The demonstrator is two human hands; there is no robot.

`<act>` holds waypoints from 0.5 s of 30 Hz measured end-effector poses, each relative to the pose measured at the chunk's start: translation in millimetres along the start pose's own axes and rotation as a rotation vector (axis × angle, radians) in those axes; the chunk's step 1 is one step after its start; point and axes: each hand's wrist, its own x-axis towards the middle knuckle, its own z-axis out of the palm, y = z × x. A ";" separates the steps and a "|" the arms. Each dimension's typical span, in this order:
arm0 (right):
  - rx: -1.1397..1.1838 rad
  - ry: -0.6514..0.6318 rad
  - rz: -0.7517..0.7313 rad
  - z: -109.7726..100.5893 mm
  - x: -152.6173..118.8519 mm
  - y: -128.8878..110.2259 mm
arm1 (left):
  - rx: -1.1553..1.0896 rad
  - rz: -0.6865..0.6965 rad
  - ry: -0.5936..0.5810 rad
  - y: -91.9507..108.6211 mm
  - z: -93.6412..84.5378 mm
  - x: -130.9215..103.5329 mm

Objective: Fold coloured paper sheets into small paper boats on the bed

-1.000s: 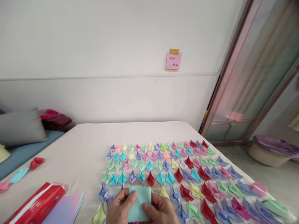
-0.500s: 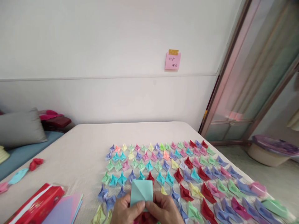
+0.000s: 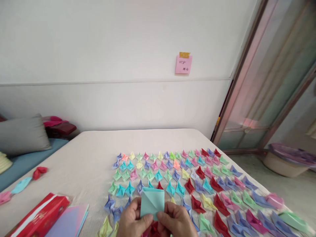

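Note:
A folded square of light teal origami paper (image 3: 152,201) is held upright between my two hands at the bottom centre. It has crease lines meeting near its middle, and a second layer shows along its top edge. My left hand (image 3: 135,220) pinches its lower left side, thumb on the front. On the lower right side my right hand (image 3: 175,221) grips it the same way; both thumb tips lie close together at the bottom edge. Behind and around the hands, folded paper boats (image 3: 171,188) in many colours stand in rows on the pale table cover (image 3: 96,154).
At left lie a red packet (image 3: 40,215) and a stack of coloured paper sheets (image 3: 67,220). Beyond them are a red paper piece (image 3: 39,172) and a blue one (image 3: 21,185). A grey cushion (image 3: 23,135) and a lidded tub (image 3: 286,164) flank the table.
The paper's top edge has parted slightly, showing a layer behind the front one. Both hands and the paper sit a little further right, as does the whole view.

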 end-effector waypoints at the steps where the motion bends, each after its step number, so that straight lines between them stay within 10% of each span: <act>1: 0.008 0.006 -0.005 -2.5 0.6 0.7 | -0.029 -0.038 -0.016 0.6 -0.1 -0.2; 15: -0.036 0.131 -0.055 -10.3 -1.1 -11.9 | -0.185 -0.132 -0.251 11.7 -2.4 -3.2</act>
